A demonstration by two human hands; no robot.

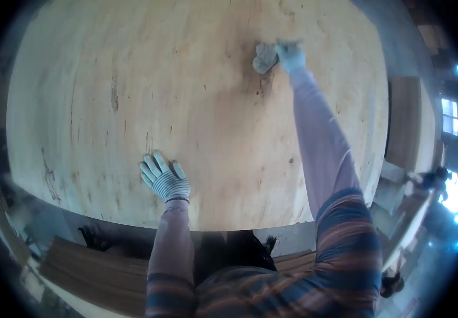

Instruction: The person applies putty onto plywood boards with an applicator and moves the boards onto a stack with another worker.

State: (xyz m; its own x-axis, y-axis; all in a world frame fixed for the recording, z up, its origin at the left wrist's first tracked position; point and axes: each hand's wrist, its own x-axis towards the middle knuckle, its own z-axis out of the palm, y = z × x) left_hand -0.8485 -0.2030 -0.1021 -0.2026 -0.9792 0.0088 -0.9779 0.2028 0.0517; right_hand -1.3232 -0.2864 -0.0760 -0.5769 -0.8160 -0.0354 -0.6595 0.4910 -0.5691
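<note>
A large pale plywood sheet (pixel 133 79) lies before me, marked with dark streaks, small knots and cracks. My left hand (pixel 166 177), in a striped white glove, rests flat on the sheet near its front edge, fingers spread, holding nothing. Farther out and to the right, my gloved right hand (pixel 291 57) is closed at the side of a grey, rounded, lobed piece (pixel 265 58) against the wood. Its exact kind is unclear, and motion blurs the fingers. A dark, smudged patch (pixel 262 85) of wood shows around and below it.
Stacks of brown boards stand at the right (pixel 405 122) and lie at the lower left (pixel 91 275), below the sheet's front edge. Bright windows (pixel 450 116) show at the far right. Dark shapes on the floor near my body are hard to make out.
</note>
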